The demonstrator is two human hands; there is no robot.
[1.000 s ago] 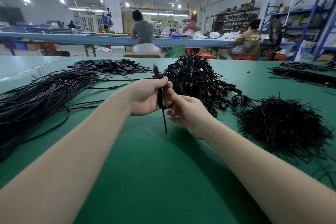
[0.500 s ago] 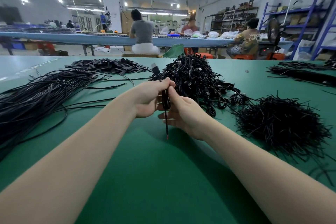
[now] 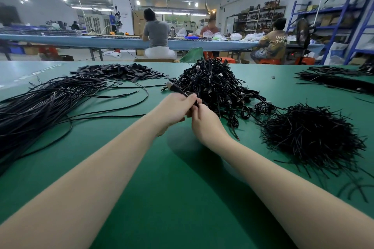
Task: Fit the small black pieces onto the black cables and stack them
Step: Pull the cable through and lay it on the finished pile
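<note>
We look down at a green table (image 3: pixel 182 198) with both our bare arms reaching forward to meet at its middle. Our left hand (image 3: pixel 174 110) is closed around a black cable (image 3: pixel 183 93) whose plug end (image 3: pixel 172 86) sticks out past the knuckles, pointing left and away. Our right hand (image 3: pixel 204 121) touches the left, its fingertips pinched at the same cable just where it leaves the left fist. We judge that the left hand steadies the cable while the right slides a small piece along it; the piece itself is hidden between the fingers, so we cannot tell how far on it sits.

The supplies lie in a ring within easy reach. On the left lies a long sheaf of loose cables (image 3: pixel 40 105). At the far left lies a flat heap of small black pieces (image 3: pixel 119 72). Just beyond our hands, slightly right, rises a tangled pile of finished cables (image 3: pixel 214 85), likely the stack where this one will go. On the near right sits a bristly mound of short black strips (image 3: pixel 309 137). More cables (image 3: pixel 334 81) lie at the far right edge.

Beyond the table, other people sit at a long blue bench (image 3: pixel 81 41).
</note>
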